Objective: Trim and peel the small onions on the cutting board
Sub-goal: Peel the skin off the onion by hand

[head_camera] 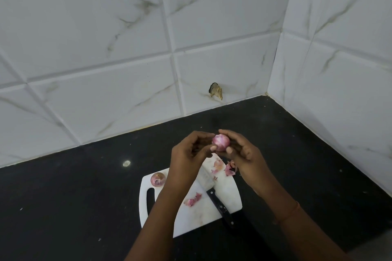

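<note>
Here both the left hand [187,150] and the right hand [244,150] pinch a small onion [220,142] above the cutting board [224,195], toward the worktop's far edge.

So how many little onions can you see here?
2. One onion is held up between both hands above the cutting board; the other onion sits at the board's far left corner. The arms could hide more.

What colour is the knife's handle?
Black, with small silver rivets; the knife handle shows in the head view.
</note>
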Action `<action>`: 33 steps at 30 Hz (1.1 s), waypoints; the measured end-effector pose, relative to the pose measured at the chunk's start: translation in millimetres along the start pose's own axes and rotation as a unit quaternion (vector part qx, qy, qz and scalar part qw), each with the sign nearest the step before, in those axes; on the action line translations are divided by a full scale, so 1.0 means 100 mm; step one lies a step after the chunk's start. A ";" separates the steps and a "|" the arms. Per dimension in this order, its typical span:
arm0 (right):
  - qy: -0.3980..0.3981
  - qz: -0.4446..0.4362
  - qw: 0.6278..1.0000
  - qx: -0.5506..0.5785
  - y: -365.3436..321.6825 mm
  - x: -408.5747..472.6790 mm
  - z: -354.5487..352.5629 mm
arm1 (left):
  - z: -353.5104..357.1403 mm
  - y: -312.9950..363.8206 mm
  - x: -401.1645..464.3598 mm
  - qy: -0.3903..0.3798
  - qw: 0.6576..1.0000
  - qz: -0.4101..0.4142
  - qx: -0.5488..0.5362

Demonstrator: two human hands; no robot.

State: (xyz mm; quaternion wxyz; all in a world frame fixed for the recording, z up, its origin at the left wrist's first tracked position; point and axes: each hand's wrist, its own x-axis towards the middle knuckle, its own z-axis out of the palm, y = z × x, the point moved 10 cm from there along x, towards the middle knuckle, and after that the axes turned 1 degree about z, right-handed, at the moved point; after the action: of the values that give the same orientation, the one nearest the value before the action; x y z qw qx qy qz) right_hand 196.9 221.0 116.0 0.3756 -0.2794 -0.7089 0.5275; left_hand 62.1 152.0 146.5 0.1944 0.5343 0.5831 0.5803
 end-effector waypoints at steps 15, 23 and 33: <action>-0.020 0.038 0.996 0.080 -0.08 -0.06 0.08 | -0.02 0.04 0.02 -0.033 0.998 -0.039 -0.025; -0.009 0.033 0.996 0.084 -0.09 -0.09 0.10 | 0.07 0.07 -0.02 -0.028 0.995 0.008 0.099; 0.001 0.031 0.997 0.071 -0.09 -0.10 0.13 | 0.08 0.05 -0.06 -0.033 0.994 0.001 0.103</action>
State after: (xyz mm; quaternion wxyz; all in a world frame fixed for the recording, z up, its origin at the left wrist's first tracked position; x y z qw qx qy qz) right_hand 191.1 203.6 120.4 0.3783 -0.2743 -0.6605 0.5877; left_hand 73.5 149.0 146.5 0.1572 0.5708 0.6329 0.4989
